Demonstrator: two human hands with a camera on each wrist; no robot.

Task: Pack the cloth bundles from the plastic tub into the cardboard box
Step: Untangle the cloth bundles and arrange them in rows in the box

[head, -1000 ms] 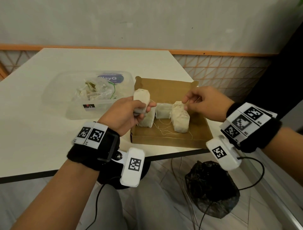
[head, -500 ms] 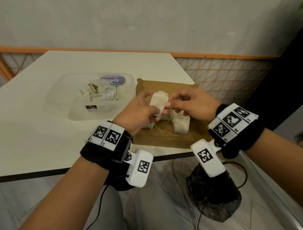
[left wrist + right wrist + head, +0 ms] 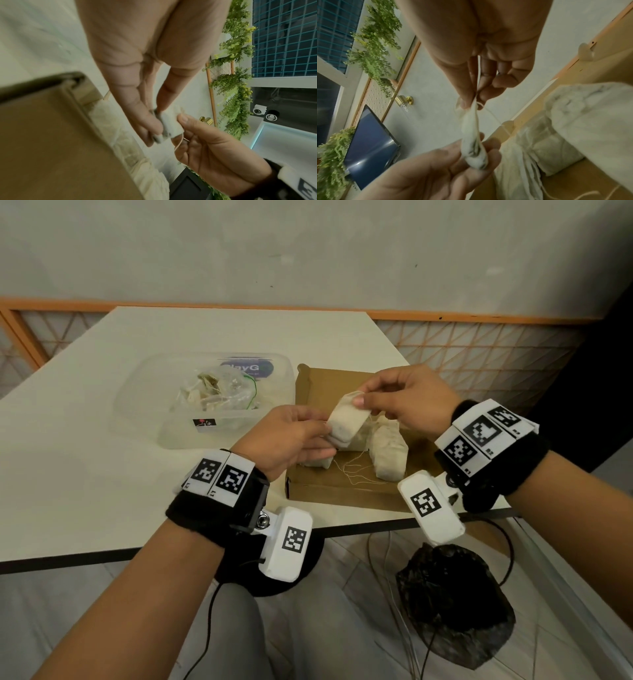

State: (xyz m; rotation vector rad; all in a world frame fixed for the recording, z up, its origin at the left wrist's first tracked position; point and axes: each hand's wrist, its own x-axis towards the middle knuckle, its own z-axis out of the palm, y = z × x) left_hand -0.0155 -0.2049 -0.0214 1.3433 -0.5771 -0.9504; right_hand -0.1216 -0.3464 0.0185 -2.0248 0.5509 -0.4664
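Above the cardboard box (image 3: 322,385), we now hold one cloth bundle (image 3: 347,421) between both hands. A second ago our left hand (image 3: 291,436) carried it alone, upright and closed in the fist, while our right hand (image 3: 407,402) hovered apart over the box's far side. Half a second ago the two hands had met at the bundle. Now our right thumb and forefinger pinch its upper, gathered end, and our left fingers grip its lower end, so it lies stretched on a slant between them. We judge this a handover or a straightening of the bundle before it goes down among the others, so the placing itself is not yet done.

The bundle is a small, off-white pouch of thin cloth, soft and slightly crumpled, with darker flecks showing through. A fine thread (image 3: 494,119) trails from its pinched end toward the box.

Inside the box, below our hands, several packed bundles (image 3: 390,453) stand close together, touching, with loose threads spread on the box floor in front of them. Left of the box, just beside it, the plastic tub (image 3: 144,405) holds a clear bag (image 3: 219,392) with more bundles, so more trips remain.
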